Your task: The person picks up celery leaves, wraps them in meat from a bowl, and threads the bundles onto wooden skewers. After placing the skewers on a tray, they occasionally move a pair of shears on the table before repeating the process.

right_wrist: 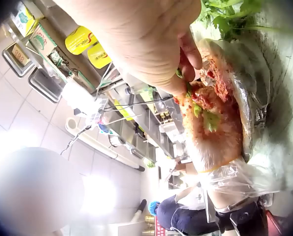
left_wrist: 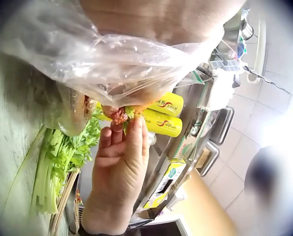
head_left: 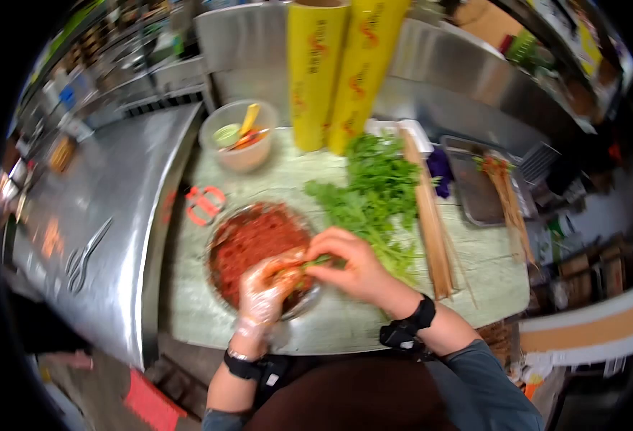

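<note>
My left hand (head_left: 261, 291), in a clear plastic glove smeared with red sauce, holds a piece of red-coated meat (right_wrist: 220, 81) over the steel bowl (head_left: 211, 262). Bits of green (right_wrist: 211, 120) lie on the gloved palm in the right wrist view. With thumb and fingertips, my bare right hand (head_left: 352, 267) pinches a green celery sprig (head_left: 320, 260) against the meat. The bowl holds red marinated meat (head_left: 255, 237). Right beyond the hands lies a bunch of leafy celery (head_left: 384, 172).
Bamboo skewers (head_left: 431, 223) lie right of the celery. A metal tray (head_left: 467, 212) bears loaded skewers (head_left: 503, 190). Two yellow rolls (head_left: 316, 79) stand behind. Red-handled scissors (head_left: 205, 205) and a plastic tub (head_left: 248, 161) sit left. Another person (right_wrist: 183, 214) appears in the right wrist view.
</note>
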`<state>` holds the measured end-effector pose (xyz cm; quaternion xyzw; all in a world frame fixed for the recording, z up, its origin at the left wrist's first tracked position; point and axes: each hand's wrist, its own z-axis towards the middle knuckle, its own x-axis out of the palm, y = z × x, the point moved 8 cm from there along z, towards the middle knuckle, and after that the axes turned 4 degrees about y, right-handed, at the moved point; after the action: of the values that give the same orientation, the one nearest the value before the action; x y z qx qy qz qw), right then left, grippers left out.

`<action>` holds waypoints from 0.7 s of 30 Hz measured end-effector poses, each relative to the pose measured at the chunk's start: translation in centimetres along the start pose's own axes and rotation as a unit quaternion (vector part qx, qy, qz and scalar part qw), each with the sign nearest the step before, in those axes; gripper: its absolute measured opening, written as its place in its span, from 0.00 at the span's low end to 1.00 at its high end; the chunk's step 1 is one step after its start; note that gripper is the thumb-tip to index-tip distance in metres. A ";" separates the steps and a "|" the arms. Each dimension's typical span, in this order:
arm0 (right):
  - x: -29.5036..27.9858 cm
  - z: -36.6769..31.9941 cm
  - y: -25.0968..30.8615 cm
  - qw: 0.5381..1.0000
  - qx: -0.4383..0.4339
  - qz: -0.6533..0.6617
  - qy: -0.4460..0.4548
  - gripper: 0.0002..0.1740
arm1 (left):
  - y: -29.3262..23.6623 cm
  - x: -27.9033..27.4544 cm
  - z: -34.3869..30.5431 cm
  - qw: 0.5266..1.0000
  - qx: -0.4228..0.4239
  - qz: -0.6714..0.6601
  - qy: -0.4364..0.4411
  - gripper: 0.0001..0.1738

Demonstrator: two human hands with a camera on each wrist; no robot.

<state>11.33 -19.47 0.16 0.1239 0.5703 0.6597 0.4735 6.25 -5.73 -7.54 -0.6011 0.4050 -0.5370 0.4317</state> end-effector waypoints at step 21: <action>-24.0 -10.8 -15.8 0.880 0.348 -0.289 -0.146 0.10 | 0.0 -0.4 0.1 0.999 0.017 -0.018 -0.027 0.11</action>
<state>23.85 -46.30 -7.99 0.2055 0.6980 0.2273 0.6472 6.35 -5.37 -7.65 -0.6150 0.3734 -0.5350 0.4430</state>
